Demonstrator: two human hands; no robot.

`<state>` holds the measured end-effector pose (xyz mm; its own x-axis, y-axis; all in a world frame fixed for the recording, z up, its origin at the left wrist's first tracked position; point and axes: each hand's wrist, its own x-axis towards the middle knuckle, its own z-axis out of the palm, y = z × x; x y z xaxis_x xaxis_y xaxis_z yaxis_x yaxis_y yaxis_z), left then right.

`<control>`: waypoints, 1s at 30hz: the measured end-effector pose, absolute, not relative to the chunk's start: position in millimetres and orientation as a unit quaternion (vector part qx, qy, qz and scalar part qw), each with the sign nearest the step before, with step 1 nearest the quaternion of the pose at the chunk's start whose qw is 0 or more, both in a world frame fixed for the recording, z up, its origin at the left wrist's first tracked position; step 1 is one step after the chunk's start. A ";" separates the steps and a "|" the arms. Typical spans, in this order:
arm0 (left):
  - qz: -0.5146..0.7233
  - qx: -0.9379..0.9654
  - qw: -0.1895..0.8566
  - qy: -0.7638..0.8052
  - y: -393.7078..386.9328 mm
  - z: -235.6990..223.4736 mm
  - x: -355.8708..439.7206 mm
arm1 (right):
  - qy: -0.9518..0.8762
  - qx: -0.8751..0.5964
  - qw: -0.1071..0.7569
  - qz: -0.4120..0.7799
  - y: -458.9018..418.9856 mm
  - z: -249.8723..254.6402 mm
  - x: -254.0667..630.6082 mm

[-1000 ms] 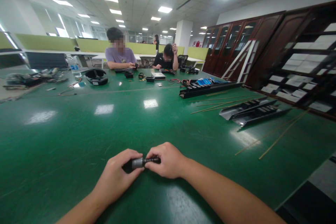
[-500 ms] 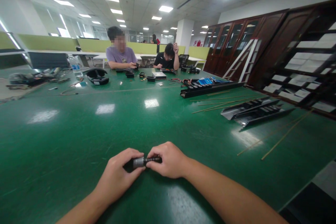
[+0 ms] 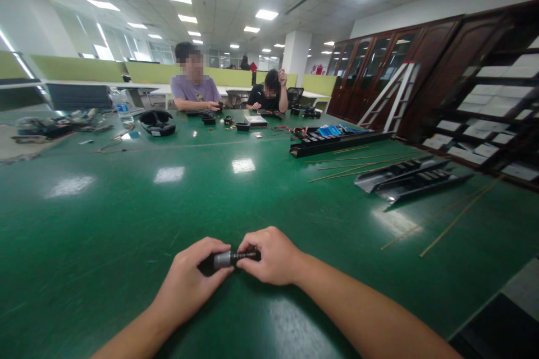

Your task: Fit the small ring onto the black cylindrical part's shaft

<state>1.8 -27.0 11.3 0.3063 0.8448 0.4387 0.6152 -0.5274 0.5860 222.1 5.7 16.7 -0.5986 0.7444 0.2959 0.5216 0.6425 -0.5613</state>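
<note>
The left hand [image 3: 194,274] grips a grey barrel [image 3: 222,259] between thumb and fingertips; just beside it, the right hand [image 3: 272,256] pinches the dark shaft [image 3: 247,256]. Both parts are at the surface [image 3: 168,219]'s near side, whether resting or lifted I cannot tell. Rods [image 3: 446,230] and channels [image 3: 416,185] lie off to the right.

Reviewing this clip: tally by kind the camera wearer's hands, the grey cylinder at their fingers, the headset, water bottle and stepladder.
Wearer's hands: 2 (left hand, right hand)
Grey cylinder: 1
Headset: 1
Water bottle: 1
Stepladder: 1
Total: 6
</note>
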 end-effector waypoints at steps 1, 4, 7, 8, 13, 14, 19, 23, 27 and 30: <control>0.366 0.794 0.156 0.460 -26.8 11.1 1.8 | -0.867 -0.365 0.262 0.215 5.5 17.0 222.2; 0.368 0.794 0.155 0.458 -26.4 10.4 1.4 | -0.866 -0.366 0.262 0.219 5.1 18.0 222.5; 0.367 0.795 0.155 0.458 -26.5 10.3 0.7 | -0.865 -0.368 0.260 0.222 4.8 18.9 222.4; 0.367 0.795 0.155 0.458 -26.6 10.5 0.6 | -0.864 -0.369 0.260 0.224 4.7 19.0 222.3; 0.369 0.792 0.153 0.461 -26.4 12.1 1.5 | -0.860 -0.373 0.263 0.226 4.5 19.3 222.1; 0.368 0.793 0.154 0.461 -26.3 12.1 1.6 | -0.860 -0.375 0.262 0.226 4.4 19.5 222.1; 0.364 0.793 0.152 0.464 -26.6 11.1 0.7 | -0.859 -0.384 0.254 0.223 3.9 20.9 222.3; 0.368 0.791 0.150 0.464 -26.7 9.7 0.1 | -0.859 -0.381 0.254 0.229 3.7 22.2 222.6; 0.369 0.790 0.151 0.465 -26.1 8.3 -0.3 | -0.859 -0.383 0.253 0.227 4.1 21.8 222.9; 0.372 0.788 0.156 0.465 -26.1 8.7 -1.0 | -0.860 -0.383 0.255 0.220 4.0 21.0 222.8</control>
